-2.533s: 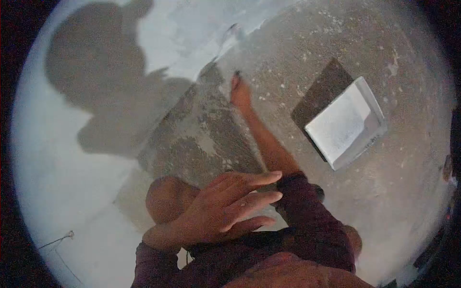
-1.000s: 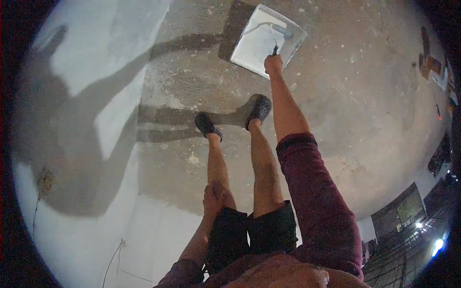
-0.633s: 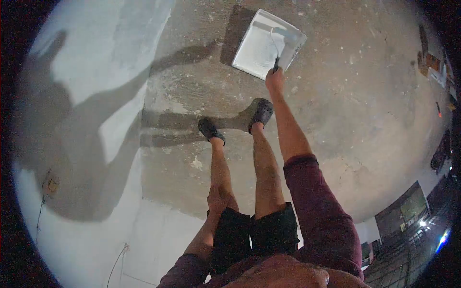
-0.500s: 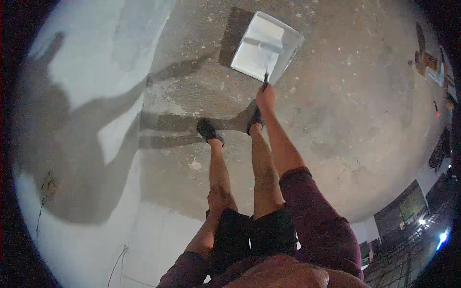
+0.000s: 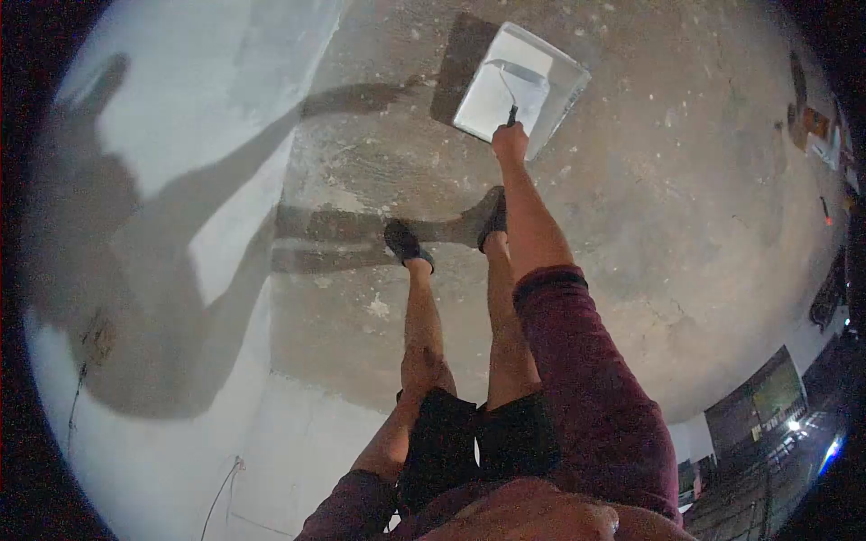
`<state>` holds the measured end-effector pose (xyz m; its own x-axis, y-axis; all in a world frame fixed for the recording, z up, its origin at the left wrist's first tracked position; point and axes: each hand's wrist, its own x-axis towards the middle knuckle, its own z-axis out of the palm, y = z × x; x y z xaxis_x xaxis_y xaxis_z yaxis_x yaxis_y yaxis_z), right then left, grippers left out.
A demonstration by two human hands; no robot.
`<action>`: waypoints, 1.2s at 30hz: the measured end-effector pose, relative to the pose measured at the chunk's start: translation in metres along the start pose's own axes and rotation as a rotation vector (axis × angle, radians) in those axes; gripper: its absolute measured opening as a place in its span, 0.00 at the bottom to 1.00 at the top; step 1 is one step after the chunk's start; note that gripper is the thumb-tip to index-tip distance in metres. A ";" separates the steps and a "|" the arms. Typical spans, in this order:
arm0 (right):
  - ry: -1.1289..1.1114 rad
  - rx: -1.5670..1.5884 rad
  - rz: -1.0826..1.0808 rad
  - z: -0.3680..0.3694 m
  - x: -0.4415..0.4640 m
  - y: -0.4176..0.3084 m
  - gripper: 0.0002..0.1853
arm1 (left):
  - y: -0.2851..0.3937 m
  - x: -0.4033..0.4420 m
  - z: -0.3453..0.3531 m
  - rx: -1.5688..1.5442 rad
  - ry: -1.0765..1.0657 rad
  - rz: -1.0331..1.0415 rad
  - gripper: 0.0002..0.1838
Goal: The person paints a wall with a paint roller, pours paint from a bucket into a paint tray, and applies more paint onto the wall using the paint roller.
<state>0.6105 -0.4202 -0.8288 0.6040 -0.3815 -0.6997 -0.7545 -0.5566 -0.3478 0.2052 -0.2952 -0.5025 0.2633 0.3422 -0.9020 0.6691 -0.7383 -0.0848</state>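
My right hand [image 5: 511, 144] is closed around the dark handle of a paint roller [image 5: 513, 114], whose thin wire frame reaches into a white paint tray [image 5: 478, 104]. The roller's head lies over the tray and is hard to make out against the white paint. The tray rests on the floor beyond my feet. Lower down, my left hand [image 5: 422, 371] rests on my left leg near the knee, with no tool in it. Its fingers blend with the leg but seem to lie against it.
A pale wall [image 5: 216, 117] with my large shadow rises at left from the stained concrete floor [image 5: 361, 171]. My dark shoes [image 5: 408, 242] stand short of the tray. Loose objects [image 5: 816, 131] lie at far right. A thin cable [image 5: 221, 491] hangs at lower left.
My right hand has moved up and forward, taking the roller farther into the tray. The whole view has shifted slightly. My left hand stays on the leg.
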 end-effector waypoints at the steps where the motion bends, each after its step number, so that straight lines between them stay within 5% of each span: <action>1: 0.000 0.003 -0.013 -0.004 -0.002 0.000 0.16 | 0.004 -0.001 -0.013 -0.074 -0.016 0.056 0.29; 3: -0.037 0.069 -0.077 -0.024 -0.039 0.000 0.18 | -0.011 -0.009 -0.005 -0.151 -0.020 0.098 0.29; 5: 0.157 -0.099 -0.377 0.007 -0.043 0.058 0.19 | -0.049 0.004 0.047 -0.347 -0.039 -0.003 0.29; 7: 0.011 0.071 -0.156 -0.036 -0.115 0.038 0.21 | -0.070 0.017 0.061 -0.299 0.049 0.032 0.29; 9: 0.066 -0.088 -0.180 -0.054 -0.171 0.045 0.21 | -0.092 0.025 0.054 -0.183 0.140 0.096 0.29; 12: 0.148 0.092 -0.305 -0.067 -0.232 0.055 0.22 | -0.103 0.027 0.015 -0.051 0.180 0.261 0.30; 17: -0.195 -0.243 -0.292 -0.028 -0.259 0.088 0.27 | -0.091 -0.007 -0.064 -0.239 0.039 0.142 0.29; 21: -0.408 -0.273 -0.233 -0.036 -0.305 0.008 0.26 | -0.124 -0.008 -0.049 -0.175 0.118 0.239 0.27; 25: -0.452 0.531 -0.210 -0.002 -0.348 -0.058 0.13 | -0.138 -0.017 -0.074 -0.313 0.119 0.283 0.27; 33: -0.407 0.548 -0.300 0.033 -0.370 -0.197 0.10 | -0.151 -0.037 -0.112 -0.413 0.141 0.309 0.26; 35: 0.144 0.189 -0.786 0.061 -0.345 -0.206 0.11 | -0.148 -0.036 -0.118 -0.459 0.180 0.329 0.26; 36: 0.138 0.187 -0.782 0.066 -0.331 -0.219 0.11 | -0.143 -0.035 -0.123 -0.458 0.177 0.323 0.26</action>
<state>0.5586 -0.1234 -0.5616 0.9909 -0.0281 -0.1319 -0.1242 -0.5717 -0.8110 0.1860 -0.1300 -0.4067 0.5897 0.2622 -0.7639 0.7573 -0.5082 0.4101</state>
